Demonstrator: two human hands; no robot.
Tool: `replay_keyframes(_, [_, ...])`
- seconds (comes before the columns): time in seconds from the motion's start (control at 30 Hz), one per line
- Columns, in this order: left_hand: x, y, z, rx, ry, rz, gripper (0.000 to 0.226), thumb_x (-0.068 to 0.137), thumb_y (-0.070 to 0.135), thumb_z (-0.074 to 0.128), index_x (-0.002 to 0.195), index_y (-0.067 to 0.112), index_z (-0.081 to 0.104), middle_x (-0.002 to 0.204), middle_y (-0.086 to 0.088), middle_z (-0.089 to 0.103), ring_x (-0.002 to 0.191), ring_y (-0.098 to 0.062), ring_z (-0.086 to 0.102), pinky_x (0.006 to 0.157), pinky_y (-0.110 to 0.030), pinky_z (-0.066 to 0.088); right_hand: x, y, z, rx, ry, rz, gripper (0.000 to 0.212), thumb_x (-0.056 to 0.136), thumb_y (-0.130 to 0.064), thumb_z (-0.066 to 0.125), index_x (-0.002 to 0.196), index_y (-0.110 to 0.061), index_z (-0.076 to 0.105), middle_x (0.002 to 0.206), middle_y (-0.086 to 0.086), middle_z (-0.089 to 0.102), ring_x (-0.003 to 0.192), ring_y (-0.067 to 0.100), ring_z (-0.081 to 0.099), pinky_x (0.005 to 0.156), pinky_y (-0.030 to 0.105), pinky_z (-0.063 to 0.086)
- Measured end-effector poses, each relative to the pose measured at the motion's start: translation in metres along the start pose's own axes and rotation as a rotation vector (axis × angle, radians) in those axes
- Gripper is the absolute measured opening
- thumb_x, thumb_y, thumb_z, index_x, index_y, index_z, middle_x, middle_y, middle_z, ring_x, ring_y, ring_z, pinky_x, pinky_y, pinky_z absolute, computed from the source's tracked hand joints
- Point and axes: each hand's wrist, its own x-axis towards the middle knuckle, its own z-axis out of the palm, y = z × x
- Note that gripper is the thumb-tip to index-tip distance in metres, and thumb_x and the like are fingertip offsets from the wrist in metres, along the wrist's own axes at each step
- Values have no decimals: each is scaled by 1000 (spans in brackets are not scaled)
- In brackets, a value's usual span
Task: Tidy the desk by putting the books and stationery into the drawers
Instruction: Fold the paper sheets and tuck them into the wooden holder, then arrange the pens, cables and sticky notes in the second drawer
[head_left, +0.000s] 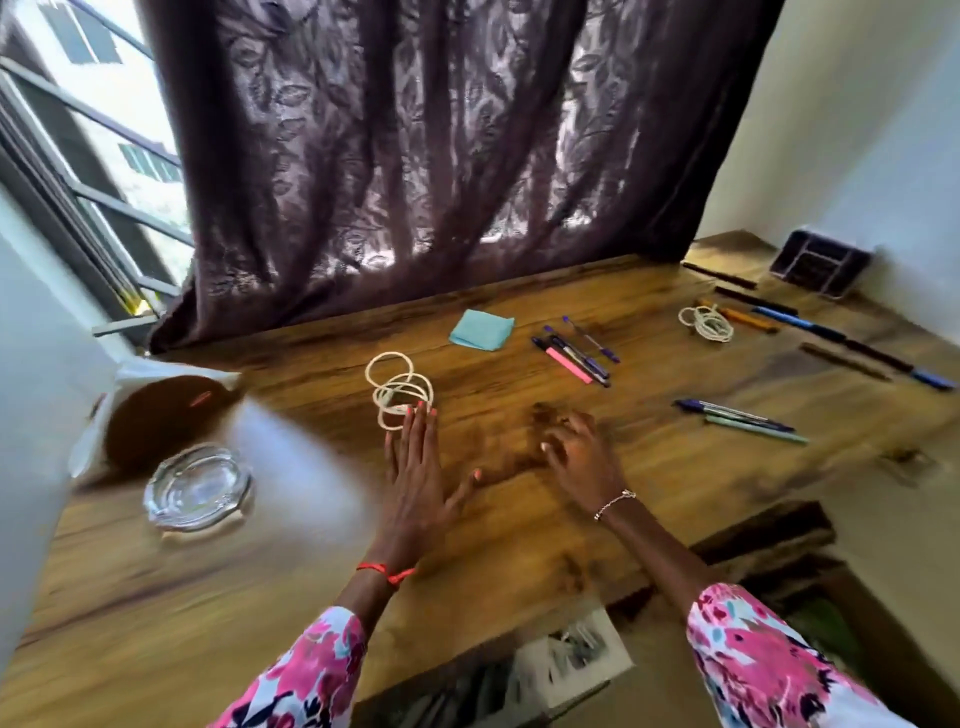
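My left hand (415, 467) lies flat with straight fingers on the wooden desk (649, 467), its fingertips touching a pile of white rubber bands (397, 389). My right hand (582, 457) hovers just right of it, blurred, fingers loosely bent and holding nothing. Farther back lie a light blue sticky-note pad (480, 328) and a cluster of pens and a pink highlighter (574, 353). More pens (743, 418) lie to the right. A second bunch of rubber bands (706, 322) sits by a row of pens and pencils (831, 332).
A glass ashtray (197, 488) stands at the left, with a brown round object on white paper (161, 415) behind it. A dark divided organizer tray (821, 270) stands at the back right by the wall. An open drawer (571, 660) with contents shows below the desk's front edge. A dark curtain (441, 156) hangs behind.
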Motion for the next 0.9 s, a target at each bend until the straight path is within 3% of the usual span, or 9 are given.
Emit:
replay_keyframes(0.2, [11, 89, 41, -45, 60, -106, 93, 75, 65, 25, 146, 7, 14, 155, -12, 7, 141, -16, -6, 113, -40, -7, -16, 87, -58, -14, -9, -47, 25, 90, -17, 51, 105, -1, 63, 120, 17, 52, 117, 32, 45, 102, 39, 38])
replay_keyframes(0.4, [14, 165, 74, -69, 104, -166, 89, 75, 63, 29, 144, 7, 21, 153, -13, 16, 142, -23, 3, 112, -47, -2, -30, 157, -112, -10, -4, -112, 29, 91, -17, 48, 115, -6, 61, 131, 15, 48, 127, 29, 40, 109, 34, 29])
replay_keyframes(0.5, [10, 199, 87, -85, 67, -166, 91, 74, 65, 25, 145, 8, 21, 154, -11, 14, 143, -23, 2, 113, -45, -3, -35, 181, -131, 17, 31, -106, 31, 90, -13, 52, 116, 3, 58, 130, 21, 47, 125, 32, 41, 109, 34, 29])
replay_keyframes(0.63, [16, 227, 102, -143, -3, -167, 92, 74, 66, 23, 144, 7, 21, 153, -12, 17, 143, -24, 7, 112, -37, -4, -35, 214, -138, 149, 53, -27, 32, 88, -12, 55, 117, 2, 57, 126, 19, 50, 121, 31, 44, 105, 34, 34])
replay_keyframes(0.7, [22, 237, 107, -222, -45, -173, 82, 81, 60, 35, 142, 6, 26, 150, -14, 25, 141, -25, 16, 113, -35, 6, -35, 228, -136, 221, 60, 16, 28, 88, -11, 55, 113, 2, 58, 121, 19, 52, 118, 32, 46, 102, 35, 36])
replay_keyframes(0.77, [31, 246, 115, -311, -47, -176, 63, 89, 40, 52, 137, 3, 37, 142, -15, 39, 133, -27, 33, 108, -33, 24, -34, 239, -135, 294, 86, 39, 24, 88, -9, 56, 108, 2, 61, 116, 19, 55, 112, 30, 50, 97, 30, 38])
replay_keyframes(0.9, [50, 261, 128, -567, -1, -263, 21, 89, 17, 60, 108, 8, 63, 103, -6, 67, 94, -18, 63, 85, -39, 51, -31, 254, -143, 572, 160, 147, 12, 87, -6, 57, 94, 0, 66, 94, 12, 63, 86, 16, 57, 74, 9, 44])
